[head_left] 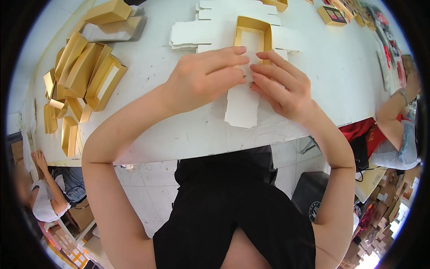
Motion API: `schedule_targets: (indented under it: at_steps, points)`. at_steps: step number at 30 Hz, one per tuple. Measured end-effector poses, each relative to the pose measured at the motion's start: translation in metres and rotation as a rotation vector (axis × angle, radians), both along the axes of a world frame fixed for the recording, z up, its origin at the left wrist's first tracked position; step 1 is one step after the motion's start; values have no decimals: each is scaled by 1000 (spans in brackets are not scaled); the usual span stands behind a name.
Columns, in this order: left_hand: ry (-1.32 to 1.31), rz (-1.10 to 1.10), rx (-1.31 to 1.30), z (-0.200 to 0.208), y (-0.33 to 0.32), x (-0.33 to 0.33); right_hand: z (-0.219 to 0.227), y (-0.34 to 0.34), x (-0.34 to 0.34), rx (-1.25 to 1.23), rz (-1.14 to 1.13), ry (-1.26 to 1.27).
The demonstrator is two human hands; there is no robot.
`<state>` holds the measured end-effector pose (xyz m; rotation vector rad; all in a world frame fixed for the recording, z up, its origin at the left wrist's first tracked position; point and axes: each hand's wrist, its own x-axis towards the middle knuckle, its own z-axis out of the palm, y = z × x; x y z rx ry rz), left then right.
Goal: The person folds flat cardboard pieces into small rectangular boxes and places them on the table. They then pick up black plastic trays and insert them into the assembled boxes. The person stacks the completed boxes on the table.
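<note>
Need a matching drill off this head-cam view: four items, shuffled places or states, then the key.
1. Partly folded carton
2. Gold boxes
3. White carton blanks
4. Box with coloured squares

A. Flat, layered
B. Heaped on the table's left side
C. On the table's far right
D. Between left hand and right hand

Pairs: 1-D, 2-B, 3-A, 4-C

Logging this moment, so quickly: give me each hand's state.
Left hand: fingers bent, at the golden box; grip cannot be told.
Right hand: fingers curved, at the same box; grip cannot be told.
</note>
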<state>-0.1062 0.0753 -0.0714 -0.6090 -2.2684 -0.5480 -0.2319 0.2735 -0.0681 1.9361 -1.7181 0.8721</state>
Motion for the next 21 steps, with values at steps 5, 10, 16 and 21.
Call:
schedule_targets:
  at_steps: [5,10,16,21]
  points:
    - [57,-92,-230,9,-10,0,1,1,7,-42,-57,200]
    - [-83,-150,-245,23,-15,8,7,9,2,84,-12,134]
    - [21,-27,35,5,2,-4,20,22,5,268,83,-303]
    - [-189,113,220,13,22,-6,18,17,11,75,-76,-886]
